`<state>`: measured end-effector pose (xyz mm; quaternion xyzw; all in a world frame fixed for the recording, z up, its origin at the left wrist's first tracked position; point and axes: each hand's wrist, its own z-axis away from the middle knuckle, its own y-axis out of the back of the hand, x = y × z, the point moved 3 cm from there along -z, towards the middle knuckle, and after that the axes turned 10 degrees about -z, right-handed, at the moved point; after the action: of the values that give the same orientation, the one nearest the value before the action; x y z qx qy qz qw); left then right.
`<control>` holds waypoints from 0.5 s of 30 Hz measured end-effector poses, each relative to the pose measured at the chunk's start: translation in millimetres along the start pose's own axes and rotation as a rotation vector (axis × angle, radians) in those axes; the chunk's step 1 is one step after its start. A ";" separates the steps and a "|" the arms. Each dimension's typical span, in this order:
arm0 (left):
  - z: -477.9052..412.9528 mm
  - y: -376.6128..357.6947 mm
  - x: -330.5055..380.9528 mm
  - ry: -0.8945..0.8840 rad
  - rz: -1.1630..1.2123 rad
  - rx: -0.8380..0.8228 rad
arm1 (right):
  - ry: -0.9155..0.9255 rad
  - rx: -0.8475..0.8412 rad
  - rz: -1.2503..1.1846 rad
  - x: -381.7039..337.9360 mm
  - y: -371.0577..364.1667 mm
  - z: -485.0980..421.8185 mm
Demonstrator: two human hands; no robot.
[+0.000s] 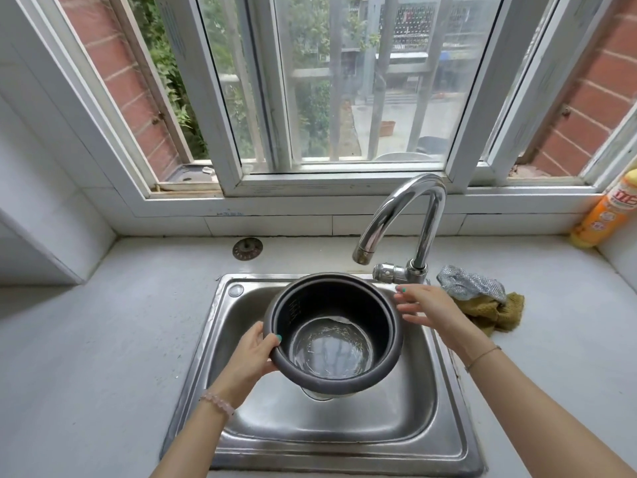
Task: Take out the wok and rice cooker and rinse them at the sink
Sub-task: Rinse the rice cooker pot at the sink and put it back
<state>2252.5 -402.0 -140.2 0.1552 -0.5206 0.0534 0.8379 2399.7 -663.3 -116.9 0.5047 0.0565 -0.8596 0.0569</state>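
Observation:
The dark rice cooker pot (379,369) hangs over the steel sink (427,439), with a little water pooled in its bottom. My left hand (251,360) grips its near-left rim, thumb hooked inside. Fingers spread and holding nothing, my right hand (427,308) hovers just right of the pot's far rim, below the faucet handle. The chrome faucet (400,215) arches above the pot; no water runs from its spout. No wok is in view.
A silver scourer (465,281) and a mustard cloth (496,312) lie on the counter right of the sink. An orange detergent bottle (606,215) leans in the far right corner. A drain strainer (247,249) rests behind the sink. The window frame runs along the back.

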 end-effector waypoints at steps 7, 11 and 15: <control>2.5 18.3 -20.9 0.036 0.113 0.028 | 0.413 0.084 0.509 -7.0 -27.3 -29.5; 7.6 20.8 -24.4 0.035 0.141 0.011 | 0.479 0.110 0.623 -5.6 -43.5 -39.7; 10.0 21.3 -24.2 0.028 0.186 0.010 | 0.497 0.176 0.663 -6.6 -44.0 -46.6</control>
<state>2227.7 -383.3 -153.3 0.1099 -0.5206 0.1358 0.8358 2436.2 -612.4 -131.9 0.6902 -0.1706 -0.6485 0.2719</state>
